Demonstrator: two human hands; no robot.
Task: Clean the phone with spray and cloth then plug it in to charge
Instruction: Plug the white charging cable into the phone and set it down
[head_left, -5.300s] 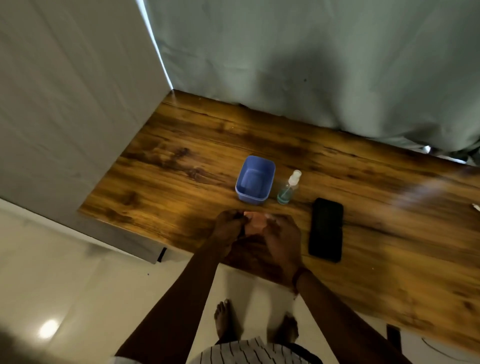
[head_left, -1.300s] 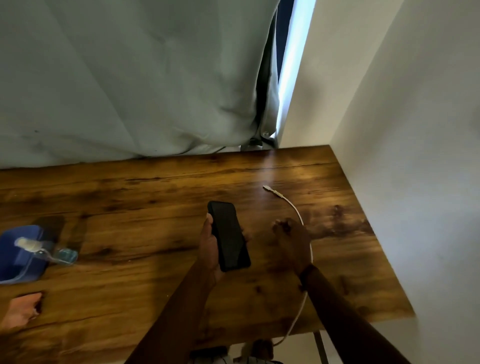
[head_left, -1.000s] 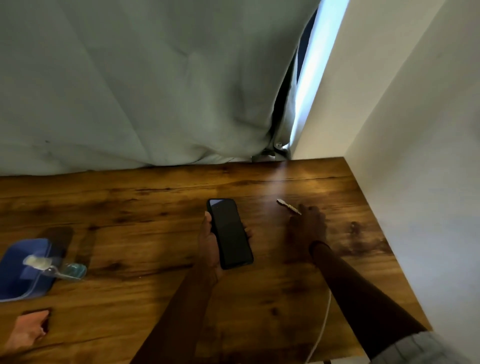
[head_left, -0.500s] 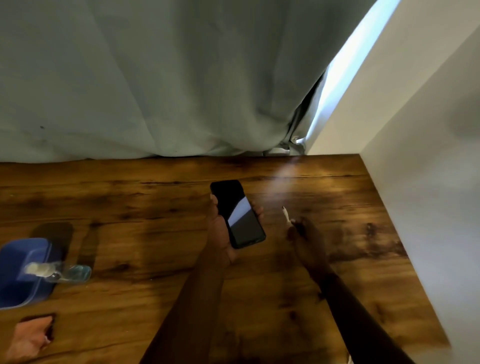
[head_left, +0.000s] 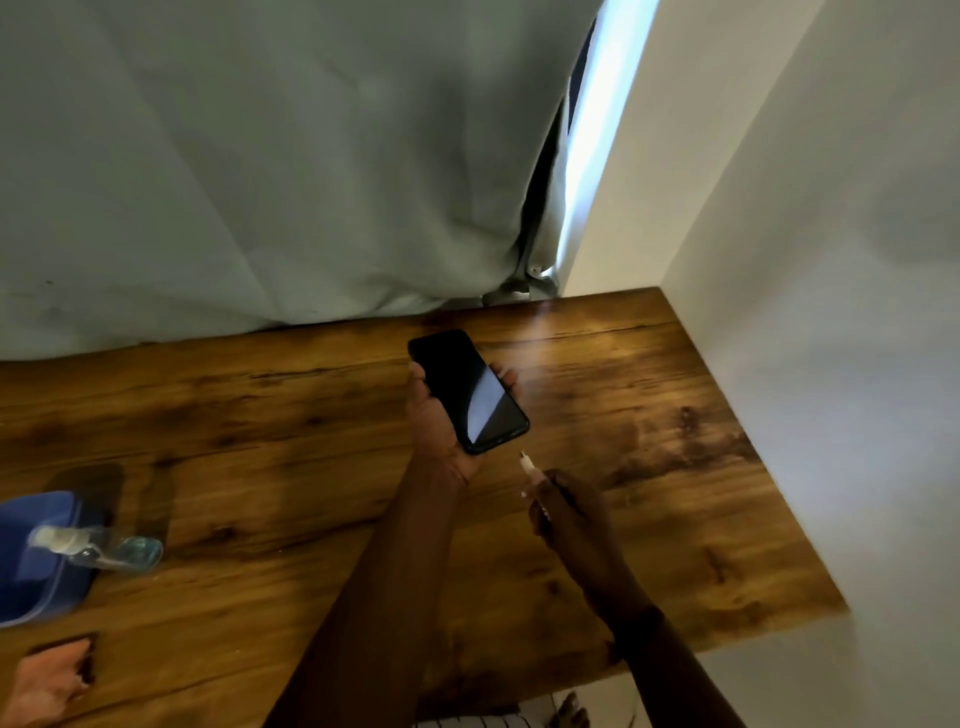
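My left hand (head_left: 441, 426) holds the black phone (head_left: 467, 389) screen up above the wooden table (head_left: 260, 441), fingers curled round its edges. My right hand (head_left: 563, 512) pinches the white charging cable plug (head_left: 529, 462), its tip pointing at the phone's lower end, a short gap apart. The rest of the cable is hidden behind my right hand and arm. The clear spray bottle (head_left: 98, 545) lies at the left beside a blue tub (head_left: 36, 571). The pinkish cloth (head_left: 44, 686) lies at the bottom left corner.
A grey-green curtain (head_left: 260, 182) hangs behind the table. A white wall (head_left: 831, 364) bounds the table's right edge. The front edge of the table runs near my body, and my striped clothing shows below it.
My left hand has lifted and tilted the phone. My right hand picked up the cable plug from the table and brought it toward the phone's lower end.
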